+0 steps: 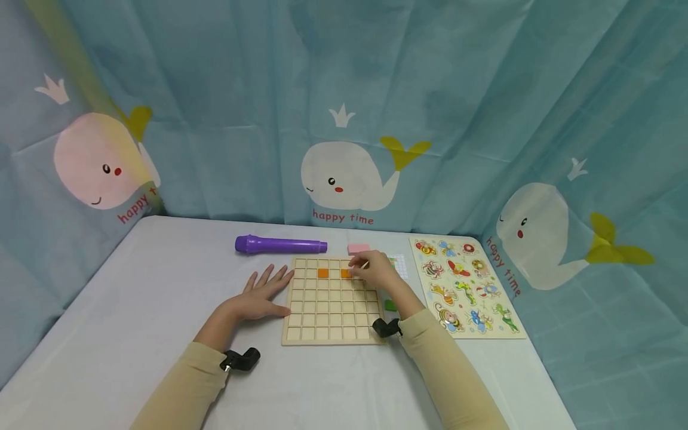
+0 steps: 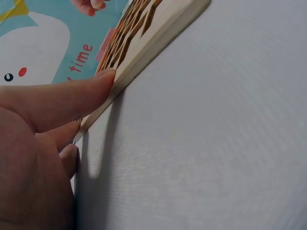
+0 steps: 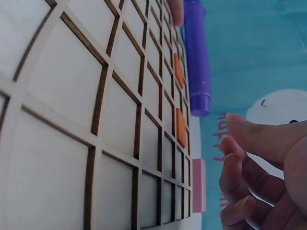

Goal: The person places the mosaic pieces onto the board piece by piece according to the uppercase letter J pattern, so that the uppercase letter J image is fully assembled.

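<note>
A wooden grid board (image 1: 317, 303) lies on the white table, with two orange square tiles in its second row from the far edge. The left tile (image 1: 323, 273) is fully visible; the right tile (image 1: 346, 273) is partly covered by my right hand (image 1: 374, 270). That hand hovers over the board's far right part, fingers loosely bent, and nothing shows between thumb and fingertips in the right wrist view. My left hand (image 1: 261, 298) has its fingers spread, with the thumb (image 2: 72, 98) touching the board's left edge.
Behind the board lie a purple microphone-shaped tube (image 1: 285, 245) and a pink block (image 1: 358, 248). A green piece (image 1: 390, 305) and a gridded card (image 1: 399, 263) are partly hidden by the right arm. An insect puzzle board (image 1: 419, 263) lies at the right, before a whale-print curtain (image 1: 226, 173).
</note>
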Available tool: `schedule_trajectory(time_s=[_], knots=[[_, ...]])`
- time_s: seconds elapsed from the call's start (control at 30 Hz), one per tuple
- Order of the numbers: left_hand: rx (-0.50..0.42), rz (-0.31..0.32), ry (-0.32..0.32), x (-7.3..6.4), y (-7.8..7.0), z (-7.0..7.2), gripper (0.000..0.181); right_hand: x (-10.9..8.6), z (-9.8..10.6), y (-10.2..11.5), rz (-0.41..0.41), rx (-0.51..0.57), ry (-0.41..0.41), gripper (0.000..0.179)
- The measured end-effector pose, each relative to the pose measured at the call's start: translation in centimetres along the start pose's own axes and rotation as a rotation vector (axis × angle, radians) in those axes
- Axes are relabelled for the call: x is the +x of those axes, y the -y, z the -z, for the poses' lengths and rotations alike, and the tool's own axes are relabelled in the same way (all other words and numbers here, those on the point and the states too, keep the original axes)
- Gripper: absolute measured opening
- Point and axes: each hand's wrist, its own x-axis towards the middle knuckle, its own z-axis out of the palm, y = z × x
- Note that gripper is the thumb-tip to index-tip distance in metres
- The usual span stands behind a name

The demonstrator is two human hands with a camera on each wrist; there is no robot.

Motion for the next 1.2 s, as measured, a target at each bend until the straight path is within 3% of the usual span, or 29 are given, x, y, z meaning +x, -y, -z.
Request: schedule_trajectory(time_s=[0.6, 0.77, 1.2], knots=[[-0.005, -0.013, -0.013, -0.2, -0.2, 0.2, 0.099, -5.1, 2.7, -1.7, -0.006, -0.026, -0.085, 0.020], [-0.002, -0.005, -0.014, -0.2, 0.0, 0.1, 0.098, -6.7, 3.3, -2.2, -0.042, -0.019, -0.098, 0.016], [0.001, -0.007, -0.008, 0.1, 0.2, -0.1, 0.099, -8.8, 2.8, -5.4, -0.083, -0.028, -0.041, 0.017]])
